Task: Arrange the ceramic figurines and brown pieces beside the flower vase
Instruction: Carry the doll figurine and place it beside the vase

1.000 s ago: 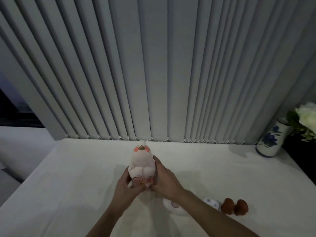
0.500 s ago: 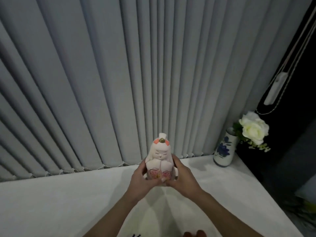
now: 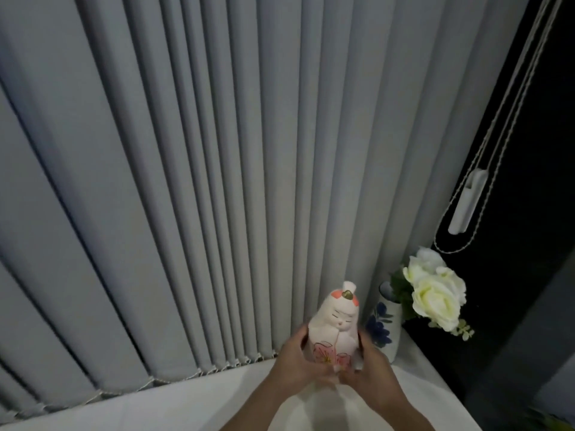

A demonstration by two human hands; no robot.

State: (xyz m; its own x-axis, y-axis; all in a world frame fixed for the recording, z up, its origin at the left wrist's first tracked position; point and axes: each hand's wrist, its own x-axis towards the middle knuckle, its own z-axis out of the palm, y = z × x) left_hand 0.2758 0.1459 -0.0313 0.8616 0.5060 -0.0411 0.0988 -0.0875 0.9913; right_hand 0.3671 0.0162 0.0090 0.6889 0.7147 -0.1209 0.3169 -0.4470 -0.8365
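Note:
A pale pink ceramic figurine (image 3: 337,325) with red hair marks, a gold dot and pink flowers on its front is held upright above the white table (image 3: 174,405). My left hand (image 3: 292,365) grips its left side and my right hand (image 3: 371,368) grips its right side. The figurine is just left of the blue-and-white flower vase (image 3: 384,326), which holds white roses (image 3: 435,293) at the table's back right corner. The other figurine and the brown pieces are out of view.
Grey vertical blinds (image 3: 217,181) hang right behind the table. A blind cord with a white plastic pull (image 3: 466,206) hangs in front of a dark window on the right. The table's right edge runs past the vase.
Both hands have carried the figurine right, from the table's middle to just beside the vase. The view has swung right, so the second figurine and the brown pieces have dropped out of sight.

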